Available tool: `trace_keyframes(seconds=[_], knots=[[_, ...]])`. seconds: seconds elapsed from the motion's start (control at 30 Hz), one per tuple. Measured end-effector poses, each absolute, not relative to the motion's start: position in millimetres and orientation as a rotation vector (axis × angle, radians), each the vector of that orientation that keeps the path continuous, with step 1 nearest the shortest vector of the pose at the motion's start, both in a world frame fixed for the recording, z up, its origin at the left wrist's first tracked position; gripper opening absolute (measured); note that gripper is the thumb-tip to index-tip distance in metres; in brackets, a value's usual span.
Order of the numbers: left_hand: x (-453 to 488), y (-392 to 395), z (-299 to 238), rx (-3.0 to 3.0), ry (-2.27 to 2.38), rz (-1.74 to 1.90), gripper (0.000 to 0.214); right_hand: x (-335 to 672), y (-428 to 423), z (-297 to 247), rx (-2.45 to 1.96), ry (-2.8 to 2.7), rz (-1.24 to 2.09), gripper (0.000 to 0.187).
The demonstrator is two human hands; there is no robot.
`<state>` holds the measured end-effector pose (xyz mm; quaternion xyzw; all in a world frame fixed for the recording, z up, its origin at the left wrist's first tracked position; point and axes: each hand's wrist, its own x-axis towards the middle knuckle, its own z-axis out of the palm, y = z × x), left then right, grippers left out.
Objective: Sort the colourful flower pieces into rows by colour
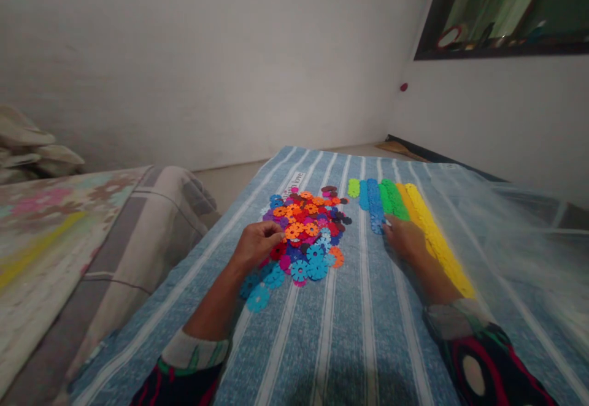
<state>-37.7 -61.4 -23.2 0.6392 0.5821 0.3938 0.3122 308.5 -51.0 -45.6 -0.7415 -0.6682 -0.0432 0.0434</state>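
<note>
A heap of flat plastic snowflake discs (307, 228) in orange, red, blue, purple and pink lies on a blue striped sheet (350, 326). To its right, discs are laid in sorted colour rows (396, 203): light green, blue, green, orange and yellow. My left hand (255, 243) rests at the heap's left edge with fingers curled and pinched at the discs; what it grips is too small to name. My right hand (405, 237) lies at the near end of the blue and green rows, fingertips touching a blue disc, fingers bent.
A folded grey and patterned blanket (138, 234) lies to the left of the sheet. White walls stand behind and to the right, with a dark-framed window (501, 13) at upper right. A sheer net cloth (519, 234) covers the sheet's right side.
</note>
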Motion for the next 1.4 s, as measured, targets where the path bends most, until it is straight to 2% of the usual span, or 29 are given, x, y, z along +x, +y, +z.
trace_keyframes(seconds=[0.1, 0.27, 0.43, 0.57, 0.87, 1.2, 1.4], knots=[[-44.4, -58.4, -28.0, 1.812, 1.572, 0.978, 0.017, 301.4, -53.7, -45.0, -2.225, -2.034, -0.200, 0.039], [-42.2, -59.2, -37.0, 2.131, 1.503, 0.835, 0.022, 275.8, -62.5, -48.0, -1.998, -2.176, -0.181, 0.033], [-31.6, -64.8, -38.7, 2.346, 1.395, 0.606, 0.037, 242.1, -77.7, -54.6, -1.607, -2.367, -0.152, 0.031], [-24.7, -70.3, -38.9, 2.411, 1.427, 0.516, 0.049, 227.0, -86.9, -58.1, -1.471, -2.431, -0.095, 0.031], [7.7, -93.5, -37.5, 2.622, 1.396, 0.311, 0.031, 230.1, -89.0, -65.1, -1.458, -2.413, 0.042, 0.034], [29.4, -104.0, -62.6, 2.657, 1.103, 0.406, 0.049, 232.0, -87.9, -68.4, -1.410, -2.392, 0.130, 0.032], [29.5, -105.9, -60.7, 2.573, 0.891, 0.566, 0.047, 232.7, -87.3, -70.5, -1.422, -2.416, 0.108, 0.030]])
